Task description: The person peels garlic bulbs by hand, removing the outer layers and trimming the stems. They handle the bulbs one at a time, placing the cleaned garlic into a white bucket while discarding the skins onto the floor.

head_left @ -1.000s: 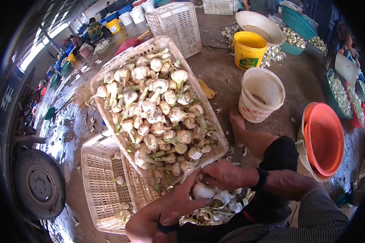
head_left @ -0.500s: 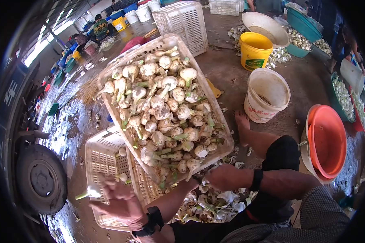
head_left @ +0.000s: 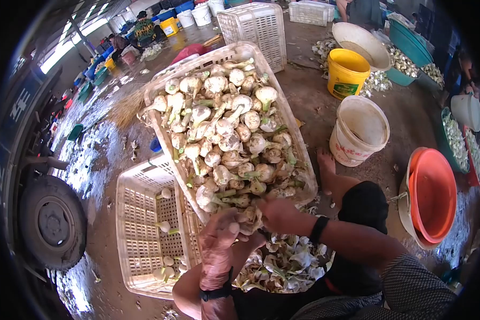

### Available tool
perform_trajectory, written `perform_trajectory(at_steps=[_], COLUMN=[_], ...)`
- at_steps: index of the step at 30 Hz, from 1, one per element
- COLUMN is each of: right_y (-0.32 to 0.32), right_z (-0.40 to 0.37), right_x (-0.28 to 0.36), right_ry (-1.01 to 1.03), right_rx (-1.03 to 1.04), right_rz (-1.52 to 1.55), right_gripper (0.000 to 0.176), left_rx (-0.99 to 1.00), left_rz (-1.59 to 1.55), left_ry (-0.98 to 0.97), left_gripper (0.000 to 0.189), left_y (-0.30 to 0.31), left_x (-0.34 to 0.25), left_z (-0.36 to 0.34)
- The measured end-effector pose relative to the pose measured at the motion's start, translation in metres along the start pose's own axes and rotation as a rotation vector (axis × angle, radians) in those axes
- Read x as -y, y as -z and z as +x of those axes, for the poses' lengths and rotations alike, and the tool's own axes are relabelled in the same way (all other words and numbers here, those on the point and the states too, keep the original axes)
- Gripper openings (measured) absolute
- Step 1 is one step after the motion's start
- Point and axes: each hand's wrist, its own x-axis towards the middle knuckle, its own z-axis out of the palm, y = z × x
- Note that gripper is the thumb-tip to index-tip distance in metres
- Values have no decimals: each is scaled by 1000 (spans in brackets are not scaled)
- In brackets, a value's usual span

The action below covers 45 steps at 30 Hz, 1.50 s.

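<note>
A crate (head_left: 310,193) heaped with unpeeled garlic bulbs (head_left: 229,143), dirt-streaked and with stalks, stands tilted before me. At its near edge my left hand (head_left: 218,240) is closed on a garlic bulb (head_left: 249,221), partly covered by the fingers. My right hand (head_left: 285,216) is right beside that bulb, its fingers closed; what they grip is hidden. Below my hands lies a pile of papery garlic skins (head_left: 285,264). To the left, a lower crate (head_left: 124,213) holds several cleaned white bulbs (head_left: 164,226) with short green stalks.
A white bucket (head_left: 342,146), a yellow bucket (head_left: 348,74) and nested orange basins (head_left: 434,194) stand to the right. A tire (head_left: 53,221) is at far left. An upright crate (head_left: 253,34) stands behind the garlic; other people sit farther back.
The cleaned bulb in the air by my left hand is gone from there. That hand has moved right to the heaped crate and closed on a bulb; my right hand shifted slightly up.
</note>
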Motion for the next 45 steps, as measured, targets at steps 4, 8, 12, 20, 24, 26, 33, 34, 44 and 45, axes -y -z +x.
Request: perform_trajectory(at_steps=[4, 8, 12, 20, 24, 26, 33, 34, 44, 45], right_y=[32, 100, 89, 103, 81, 77, 75, 72, 64, 64], right_z=[3, -14, -30, -36, -37, -37, -38, -39, -41, -42], right_x=[-13, 13, 8, 13, 0, -4, -5, -4, 2, 2], right_ry=[70, -495, -369, -208, 56, 140, 182, 184, 141, 140], right_rx=[-253, 164, 260, 58, -138, -204, -117, -143, -213, -213], right_rz=[284, 1102, 1206, 1091, 833, 649, 480, 428, 191, 191], right_gripper=[33, 38, 48, 40, 28, 24, 18, 19, 17, 17], left_rx=[-29, 91, 152, 24, 51, 68, 10, 10, 4, 4], left_rz=[461, 693, 822, 67, 171, 347, 541, 539, 850, 875], left_ry=[-126, -387, -423, 117, 38, -50, -154, -155, -372, -385], left_gripper=[48, 60, 63, 49, 46, 44, 35, 35, 35, 35], left_y=[-7, -8, -13, -28, -34, -31, -16, -16, -15, -16], left_x=[0, 35, 52, 29, 28, 30, 60, 60, 68, 68], left_z=[-1, 7, 9, 2, 4, 5, 5, 6, 8, 8])
